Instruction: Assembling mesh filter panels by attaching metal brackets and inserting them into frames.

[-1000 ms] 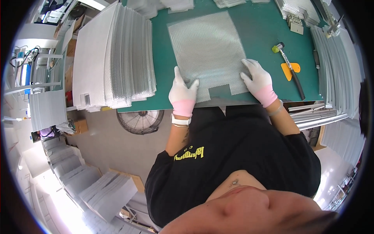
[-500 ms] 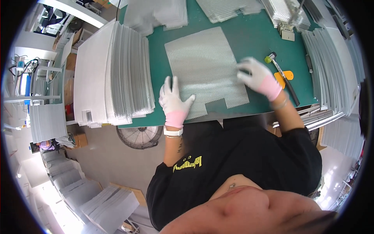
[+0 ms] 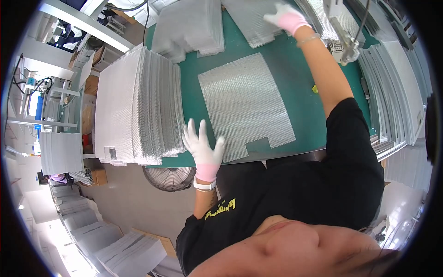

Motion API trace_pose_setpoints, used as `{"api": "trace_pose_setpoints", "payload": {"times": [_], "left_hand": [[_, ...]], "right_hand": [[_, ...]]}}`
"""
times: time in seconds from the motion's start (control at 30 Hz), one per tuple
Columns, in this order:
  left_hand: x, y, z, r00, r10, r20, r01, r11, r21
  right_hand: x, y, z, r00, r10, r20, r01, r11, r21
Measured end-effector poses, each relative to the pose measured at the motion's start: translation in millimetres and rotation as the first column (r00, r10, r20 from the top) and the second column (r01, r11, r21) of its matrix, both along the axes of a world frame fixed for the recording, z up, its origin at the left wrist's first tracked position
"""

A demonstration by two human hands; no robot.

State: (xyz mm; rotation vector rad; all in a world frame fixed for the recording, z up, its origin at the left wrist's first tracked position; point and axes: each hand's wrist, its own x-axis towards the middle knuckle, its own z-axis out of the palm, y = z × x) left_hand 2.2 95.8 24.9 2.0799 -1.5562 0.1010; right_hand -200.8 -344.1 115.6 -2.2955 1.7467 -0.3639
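Note:
A silvery mesh-patterned sheet (image 3: pixel 247 106) with a notch in its near edge lies flat on the green tabletop (image 3: pixel 304 120). My left hand (image 3: pixel 203 143), in a white and pink glove, is beside its lower left corner, fingers spread and holding nothing. Stretched far forward, my right hand (image 3: pixel 287 19) reaches over the right edge of a far stack of similar sheets (image 3: pixel 254 27). Its gloved fingers are extended; whether they touch the stack is unclear. Only the yellow-green tip of a mallet (image 3: pixel 314 88) shows past my right forearm, which hides the rest.
A tall row of sheets (image 3: pixel 138 106) stands at the left. Another notched stack (image 3: pixel 189 27) is at the far left of the table. More sheets (image 3: pixel 392 83) line the right side, near a metal clamp-like device (image 3: pixel 349 51). A round fan (image 3: pixel 170 178) is below the front edge.
My right hand has moved from the sheet's right edge far forward to the back stack. My left hand has come off the sheet toward the left. The view has shifted slightly.

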Motion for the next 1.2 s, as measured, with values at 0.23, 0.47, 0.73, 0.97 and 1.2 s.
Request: {"api": "trace_pose_setpoints", "payload": {"times": [0.23, 0.47, 0.73, 0.97, 1.2], "left_hand": [[-12.0, -14.5, 5.9, 0.913, -0.215, -0.348, 0.155, 0.969, -0.191], [-80.3, -62.9, 39.7, -0.152, -0.545, -0.824, 0.085, 0.824, -0.560], [-36.1, -23.7, 22.8, 0.469, -0.309, -0.828, -0.218, 0.868, -0.447], [-55.8, 7.4, 16.0, 0.779, -0.091, -0.621, -0.175, 0.919, -0.354], [-45.4, 3.6, 8.6, 0.985, 0.074, -0.156, -0.057, 0.992, 0.110]], "right_hand": [[-33.4, 49.0, 9.5, 0.502, 0.377, 0.778, 0.304, 0.765, -0.567], [-25.2, 251.9, -77.6, 0.552, 0.673, 0.493, -0.118, 0.648, -0.752], [-87.4, 281.9, -19.7, 0.836, 0.385, 0.391, -0.187, 0.870, -0.456], [-89.0, 300.2, -38.8, 0.732, 0.365, 0.576, -0.346, 0.926, -0.148], [-79.9, 304.9, -65.8, 0.859, 0.246, 0.449, -0.268, 0.963, -0.016]]}}
